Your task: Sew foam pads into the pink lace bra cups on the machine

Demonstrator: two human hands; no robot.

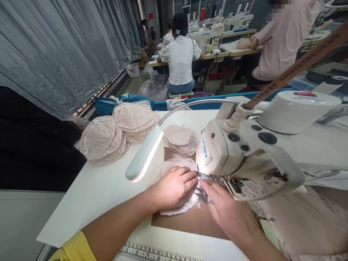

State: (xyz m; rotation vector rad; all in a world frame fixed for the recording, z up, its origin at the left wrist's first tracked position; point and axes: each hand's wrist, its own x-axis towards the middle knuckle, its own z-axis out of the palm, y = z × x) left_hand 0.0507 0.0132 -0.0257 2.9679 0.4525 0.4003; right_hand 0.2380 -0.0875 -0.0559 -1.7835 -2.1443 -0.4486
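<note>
Pressing the lace cup (182, 207) flat on the desk (103, 188) just beside the sewing machine (231, 148), the left hand (174, 186) lies loosely curled, grasping nothing; the right hand (227, 212) pinches small metal snips (204, 197) beside it.

Garment sewing factory floor. Industrial sewing machine (244, 152) at right of frame, gooseneck lamp (144, 154) over white worktable (103, 181). Stack of lace bra cups (116, 136) at centre left. Printed ruler scale (152, 252) along bottom table edge. Upper centre: rows of further sewing machines (214, 30) on benches, seated person in white shirt (179, 58) at one, another person in pink (282, 40) upper right. Grey plastic sheeting (62, 47) lines wall, upper left.
</note>
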